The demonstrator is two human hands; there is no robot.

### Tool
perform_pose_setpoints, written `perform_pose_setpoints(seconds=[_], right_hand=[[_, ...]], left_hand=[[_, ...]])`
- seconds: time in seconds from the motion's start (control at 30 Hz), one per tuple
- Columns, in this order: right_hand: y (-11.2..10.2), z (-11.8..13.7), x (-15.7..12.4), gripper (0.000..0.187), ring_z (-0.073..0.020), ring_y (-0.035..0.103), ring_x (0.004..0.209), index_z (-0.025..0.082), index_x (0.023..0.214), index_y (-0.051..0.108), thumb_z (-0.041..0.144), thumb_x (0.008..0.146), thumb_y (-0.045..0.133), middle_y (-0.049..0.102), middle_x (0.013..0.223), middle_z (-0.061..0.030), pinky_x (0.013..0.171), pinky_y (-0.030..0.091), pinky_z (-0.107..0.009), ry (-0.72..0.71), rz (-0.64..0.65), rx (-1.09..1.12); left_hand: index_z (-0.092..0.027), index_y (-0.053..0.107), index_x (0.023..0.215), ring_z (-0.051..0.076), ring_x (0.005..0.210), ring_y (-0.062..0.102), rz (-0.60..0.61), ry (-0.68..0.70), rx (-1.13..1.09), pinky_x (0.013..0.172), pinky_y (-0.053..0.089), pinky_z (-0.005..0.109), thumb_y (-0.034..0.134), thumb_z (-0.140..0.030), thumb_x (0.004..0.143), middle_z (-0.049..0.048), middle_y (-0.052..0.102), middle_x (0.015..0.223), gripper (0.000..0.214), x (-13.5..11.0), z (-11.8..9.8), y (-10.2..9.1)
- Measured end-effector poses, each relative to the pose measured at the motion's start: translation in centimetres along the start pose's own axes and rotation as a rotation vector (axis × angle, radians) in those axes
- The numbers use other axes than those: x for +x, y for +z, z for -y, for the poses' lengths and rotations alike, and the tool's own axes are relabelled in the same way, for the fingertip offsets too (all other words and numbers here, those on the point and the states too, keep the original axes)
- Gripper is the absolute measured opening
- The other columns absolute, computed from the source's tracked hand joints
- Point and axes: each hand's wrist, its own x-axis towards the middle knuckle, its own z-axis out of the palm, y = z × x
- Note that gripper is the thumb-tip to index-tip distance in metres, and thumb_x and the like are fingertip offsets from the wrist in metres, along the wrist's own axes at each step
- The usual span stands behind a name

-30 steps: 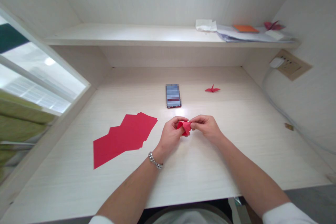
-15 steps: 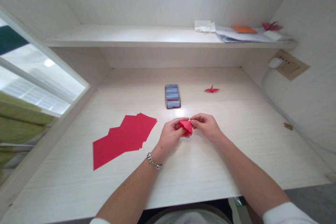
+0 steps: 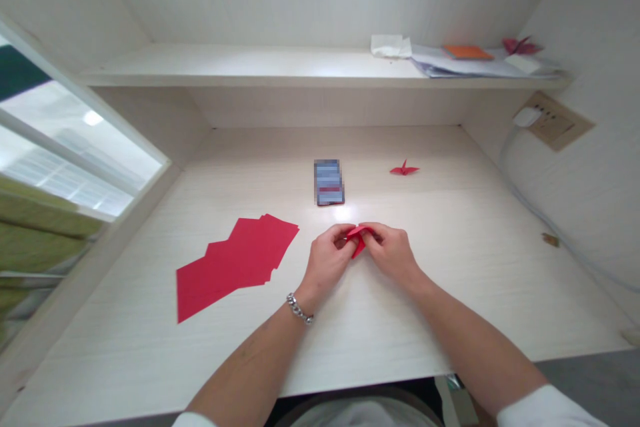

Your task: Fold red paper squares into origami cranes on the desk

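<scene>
A small folded piece of red paper (image 3: 358, 248) is held between both hands, just above the desk. My left hand (image 3: 330, 253) pinches its left side, thumb on the near face. On the other side my right hand (image 3: 389, 248) pinches it too, with the thumb pressed near the upper middle. The fingers hide much of the folds. Left of my hands lies a fanned stack of red paper sheets (image 3: 233, 260). Beyond them a phone (image 3: 329, 183) with a blurred screen lies flat. A finished red paper crane (image 3: 405, 169) rests farther back on the right.
A shelf (image 3: 240, 65) spans the back, bearing a white tissue (image 3: 391, 46), papers, an orange sheet (image 3: 468, 53) and a pink folded paper figure (image 3: 521, 46). At right, a white plug (image 3: 527, 117) sits in a wall socket, its cable (image 3: 525, 203) hanging along the desk's side.
My right hand has moved slightly left and taken a fuller pinch on the paper. The paper's shape has changed: its broad front flap now shows as a narrower piece pointing down.
</scene>
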Motion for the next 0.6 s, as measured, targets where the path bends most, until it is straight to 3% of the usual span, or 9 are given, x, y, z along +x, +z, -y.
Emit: perform_pose_setpoints(seconds=[0.17, 0.37, 0.47, 0.6], right_hand=[[0.1, 0.4, -0.2, 0.026, -0.0217, 0.068, 0.089, 0.026, 0.102, 0.073, 0.020, 0.084, 0.055, 0.074, 0.100, -0.0033, 0.082, 0.051, -0.034, -0.039, 0.002, 0.030], [-0.2, -0.4, 0.4, 0.030, -0.0234, 0.070, 0.089, 0.019, 0.103, 0.071, 0.032, 0.077, 0.069, 0.074, 0.100, -0.0087, 0.081, 0.055, -0.036, 0.182, 0.147, 0.402], [-0.3, -0.6, 0.6, 0.027, -0.0232, 0.070, 0.088, 0.020, 0.101, 0.072, 0.030, 0.076, 0.069, 0.074, 0.099, -0.0082, 0.082, 0.055, -0.036, 0.181, 0.138, 0.346], [-0.2, 0.0, 0.3, 0.017, -0.0224, 0.069, 0.081, 0.021, 0.090, 0.075, 0.029, 0.080, 0.063, 0.075, 0.089, -0.0063, 0.076, 0.054, -0.034, 0.100, 0.007, 0.160]], left_hand=[[-0.017, 0.068, 0.102, 0.018, 0.085, 0.067, -0.017, 0.030, -0.009, 0.076, 0.054, 0.029, 0.061, -0.016, 0.076, 0.0069, 0.072, 0.099, 0.027, 0.0, -0.2, 0.1], [-0.015, 0.072, 0.098, 0.020, 0.084, 0.067, -0.157, -0.075, -0.035, 0.076, 0.053, 0.031, 0.069, -0.023, 0.073, 0.0091, 0.073, 0.095, 0.027, 0.8, 0.3, -0.7], [-0.015, 0.072, 0.098, 0.020, 0.086, 0.067, -0.189, -0.070, -0.012, 0.078, 0.053, 0.031, 0.071, -0.024, 0.071, 0.0093, 0.073, 0.095, 0.028, 0.9, 0.3, -0.9], [-0.016, 0.072, 0.099, 0.020, 0.084, 0.068, -0.164, -0.035, 0.023, 0.077, 0.053, 0.031, 0.071, -0.024, 0.072, 0.0080, 0.073, 0.095, 0.028, 0.5, 0.1, -0.6]])
